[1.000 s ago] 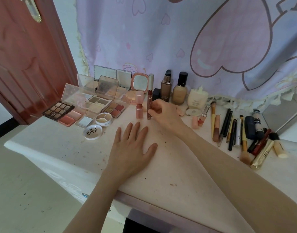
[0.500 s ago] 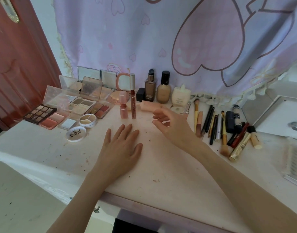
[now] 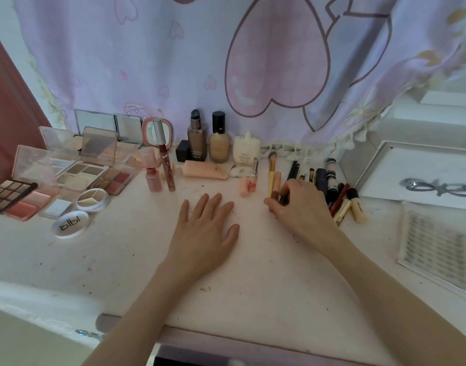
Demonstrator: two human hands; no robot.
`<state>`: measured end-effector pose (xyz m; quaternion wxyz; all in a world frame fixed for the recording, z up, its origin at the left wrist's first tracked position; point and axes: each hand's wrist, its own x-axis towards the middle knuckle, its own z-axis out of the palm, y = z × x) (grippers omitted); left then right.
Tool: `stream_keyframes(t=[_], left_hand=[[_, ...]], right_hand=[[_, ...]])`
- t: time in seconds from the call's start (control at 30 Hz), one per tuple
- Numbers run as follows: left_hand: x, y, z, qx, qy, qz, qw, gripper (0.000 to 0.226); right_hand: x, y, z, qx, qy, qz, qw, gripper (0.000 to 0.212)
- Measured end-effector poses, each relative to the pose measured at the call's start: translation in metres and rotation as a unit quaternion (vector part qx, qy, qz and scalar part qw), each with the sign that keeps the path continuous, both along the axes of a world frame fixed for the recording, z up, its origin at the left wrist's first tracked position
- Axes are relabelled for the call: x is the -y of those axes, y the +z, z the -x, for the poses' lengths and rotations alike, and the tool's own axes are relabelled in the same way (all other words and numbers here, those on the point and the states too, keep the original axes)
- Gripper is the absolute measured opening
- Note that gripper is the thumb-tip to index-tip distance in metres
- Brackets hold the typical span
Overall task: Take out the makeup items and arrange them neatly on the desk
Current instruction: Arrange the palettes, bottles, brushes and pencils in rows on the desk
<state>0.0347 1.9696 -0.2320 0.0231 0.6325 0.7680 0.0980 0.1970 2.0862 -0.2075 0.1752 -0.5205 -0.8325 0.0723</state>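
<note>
Desk [image 3: 121, 260]: pale top, speckled with small dark marks, carrying the whole makeup lot.

Landmark: the two foundation bottles [image 3: 209, 140], standing upright at the back edge under the pink heart-print curtain [image 3: 200, 62].

Left of the bottles: a small black cube touching the darker one; a tall lip gloss tube [image 3: 166, 165] and a short pink bottle [image 3: 151, 171], both upright and side by side; a pink-framed mirror [image 3: 156, 132] behind them; further left, open eyeshadow palettes [image 3: 94, 170] packed close together, with two round pots in front, one lid marked "blbl" [image 3: 70, 224].

In front of the bottles: a peach tube [image 3: 205, 172] lying flat.

Right of the bottles: a cream bottle [image 3: 246, 150]; a lipstick [image 3: 253, 170]; then a row of brushes and pencils [image 3: 305, 173] lying roughly parallel, ending in dark and cream tubes.

Left hand [image 3: 204, 228]: flat on the desk in front of the bottles, fingers straight and spread, holding nothing.

Right hand [image 3: 298, 204]: at the near end of the brush row, fingers curled, pinching a slim pink-and-brown stick [image 3: 276, 184].

Far right: white tray [image 3: 411, 170] holding a silver tool; lash card [image 3: 435, 249] nearer.
</note>
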Motion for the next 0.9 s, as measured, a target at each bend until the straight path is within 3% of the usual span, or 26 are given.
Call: stream_keyframes(t=[0.2,0.47,0.63,0.7,0.77,0.9], left_hand=[[0.001,-0.002,0.001,-0.001,0.001,0.0,1.0,0.056],[0.001,-0.001,0.002,0.001,-0.003,0.004,1.0,0.056],[0.001,0.001,0.002,0.001,-0.007,0.013,1.0,0.056],[0.002,0.002,0.002,0.004,-0.009,0.011,1.0,0.056],[0.002,0.001,0.002,0.009,-0.01,0.005,1.0,0.055],[0.002,-0.001,0.002,0.018,-0.011,-0.012,1.0,0.055]], right_hand=[[-0.001,-0.005,0.01,0.044,-0.026,-0.027,0.998,0.05],[0.001,-0.002,0.012,0.065,-0.029,-0.061,0.996,0.031],[-0.001,0.0,0.011,0.083,-0.034,-0.066,0.994,0.033],[-0.004,-0.001,0.009,0.063,-0.045,-0.056,0.995,0.026],[-0.007,0.001,0.006,0.02,-0.077,-0.029,0.996,0.034],[-0.012,0.012,-0.006,-0.125,-0.12,0.013,0.985,0.031]])
